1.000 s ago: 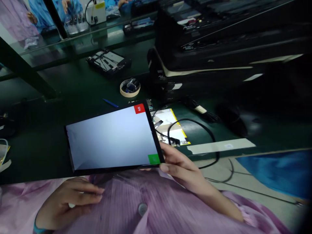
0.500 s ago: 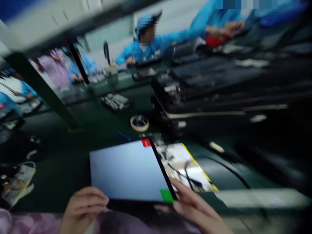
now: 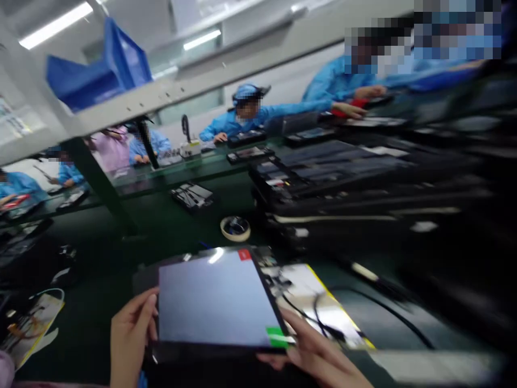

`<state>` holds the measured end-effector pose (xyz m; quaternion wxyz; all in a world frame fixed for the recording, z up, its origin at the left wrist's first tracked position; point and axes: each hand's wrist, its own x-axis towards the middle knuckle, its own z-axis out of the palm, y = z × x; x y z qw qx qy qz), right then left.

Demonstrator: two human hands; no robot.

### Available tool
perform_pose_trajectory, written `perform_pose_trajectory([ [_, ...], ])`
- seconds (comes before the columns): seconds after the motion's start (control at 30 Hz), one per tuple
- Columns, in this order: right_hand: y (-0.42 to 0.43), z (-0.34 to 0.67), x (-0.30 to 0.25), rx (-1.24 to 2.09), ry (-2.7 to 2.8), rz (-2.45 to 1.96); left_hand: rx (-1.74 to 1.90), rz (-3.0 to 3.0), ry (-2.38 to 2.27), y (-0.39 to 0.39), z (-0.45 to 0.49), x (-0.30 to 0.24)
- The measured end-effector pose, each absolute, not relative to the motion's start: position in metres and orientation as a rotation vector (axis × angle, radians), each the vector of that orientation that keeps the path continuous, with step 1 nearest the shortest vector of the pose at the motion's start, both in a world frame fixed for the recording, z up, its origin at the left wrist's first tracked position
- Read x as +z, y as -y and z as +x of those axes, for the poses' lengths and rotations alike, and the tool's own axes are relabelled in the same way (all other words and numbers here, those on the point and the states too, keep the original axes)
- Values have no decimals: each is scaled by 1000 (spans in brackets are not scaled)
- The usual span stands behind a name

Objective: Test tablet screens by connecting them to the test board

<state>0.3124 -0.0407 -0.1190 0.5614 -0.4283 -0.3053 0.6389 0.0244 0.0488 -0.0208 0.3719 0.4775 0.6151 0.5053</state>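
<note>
Tape roll (image 3: pixel 235 237) w/ dk. bits (image 3: pixel 238 223) inside on green counter (image 3: pixel 177 231); opened device (image 3: pixel 193 195) behind, to L; blk. stack (image 3: pixel 343 199) to R; blue bin (image 3: pixel 91 81) up on white shelf (image 3: pixel 218 71); ppl. (image 3: pixel 232 127) in blue & pink in bkgd.

Legible text: none | screen (image 3: pixel 212 304) | red square (image 3: pixel 244 255): apparently lettering, blurred

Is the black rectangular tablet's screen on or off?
On: the black rectangular tablet shows a pale, lit screen with a red block at upper right and a green block at lower right.
</note>
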Motion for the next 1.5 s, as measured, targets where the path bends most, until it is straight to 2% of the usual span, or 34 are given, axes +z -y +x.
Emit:
perform_pose_trajectory([
  [0.27,38,308,-79,1572,839,-861,1314,1199,-1647,-54,22,-26],
  [0.97,44,312,-86,1598,847,-872,1273,1240,-1703,-52,24,-29],
  [1.5,54,314,-86,1570,802,-867,969,1598,-1838,-55,30,-31],
])
